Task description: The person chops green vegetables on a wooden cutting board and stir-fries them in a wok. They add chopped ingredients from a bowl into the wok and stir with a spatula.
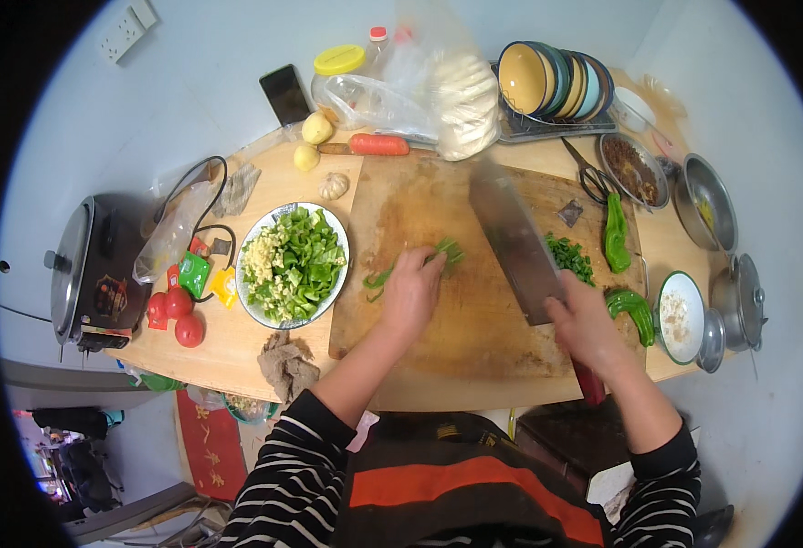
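My left hand (411,288) rests on the wooden cutting board (435,342), its fingers over a small bundle of green stalks (450,252) with thin ends showing on both sides. Around the red handle of a cleaver (516,243) my right hand (583,322) is closed; the blade, slightly blurred, is to the right of the bundle. Chopped greens (569,257) lie just beyond the blade, partly covered by it. A patterned plate (344,288) of cut green peppers and minced garlic stands left of the board.
Green peppers (615,236), scissors (587,171) and metal bowls (690,205) are at the right. Behind the board lie a carrot (379,144), potatoes (317,128) and stacked bowls (524,79). Tomatoes (189,331), an electric cooker (110,267) and a crumpled cloth (288,366) are at the left.
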The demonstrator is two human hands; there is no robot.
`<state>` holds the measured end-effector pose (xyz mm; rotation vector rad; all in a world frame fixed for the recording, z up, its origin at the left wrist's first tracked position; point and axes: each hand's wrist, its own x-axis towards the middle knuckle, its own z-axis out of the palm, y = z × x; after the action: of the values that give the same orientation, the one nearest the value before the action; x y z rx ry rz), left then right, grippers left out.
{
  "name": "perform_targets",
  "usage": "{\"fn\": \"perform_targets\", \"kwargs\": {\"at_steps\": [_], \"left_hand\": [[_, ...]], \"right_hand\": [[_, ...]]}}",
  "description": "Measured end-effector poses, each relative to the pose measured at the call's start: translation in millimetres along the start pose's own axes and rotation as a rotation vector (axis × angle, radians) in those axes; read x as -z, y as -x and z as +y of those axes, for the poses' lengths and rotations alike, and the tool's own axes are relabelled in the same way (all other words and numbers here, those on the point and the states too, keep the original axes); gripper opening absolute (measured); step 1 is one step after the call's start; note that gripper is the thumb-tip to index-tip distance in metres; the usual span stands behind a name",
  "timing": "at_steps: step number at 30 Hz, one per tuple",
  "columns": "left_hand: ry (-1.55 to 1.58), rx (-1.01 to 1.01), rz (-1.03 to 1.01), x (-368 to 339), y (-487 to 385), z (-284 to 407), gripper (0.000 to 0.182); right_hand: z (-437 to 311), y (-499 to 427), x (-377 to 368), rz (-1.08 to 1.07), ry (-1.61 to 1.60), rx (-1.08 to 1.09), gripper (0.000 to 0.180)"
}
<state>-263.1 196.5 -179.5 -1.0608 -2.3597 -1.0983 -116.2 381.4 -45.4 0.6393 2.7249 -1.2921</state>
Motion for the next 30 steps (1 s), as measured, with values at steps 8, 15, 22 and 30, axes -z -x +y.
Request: {"fn": "perform_targets", "kwargs": {"at_steps": [8, 15, 22, 30], "left_hand": [[-0.004, -0.059, 0.002, 1, -8, -5, 0.01], [0.042, -0.08, -0.036, -5, -3, -15, 0.011], [0.066, -0.137, 0.013, 2, 1, -11, 0.015], [-0.083, -0.101, -0.178, 23, -6, -12, 0.017]], "right_hand": [[-6, 11, -44, -0.055, 0.6, 0.249, 0.038], [-16, -5, -63, -0.086, 0.659, 0.224, 0.027], [-17, -11, -49, -0.05, 0.561, 0.19, 0.02], [-37, 2, -57, -0.188, 0.676, 0.147, 0.023]]}}
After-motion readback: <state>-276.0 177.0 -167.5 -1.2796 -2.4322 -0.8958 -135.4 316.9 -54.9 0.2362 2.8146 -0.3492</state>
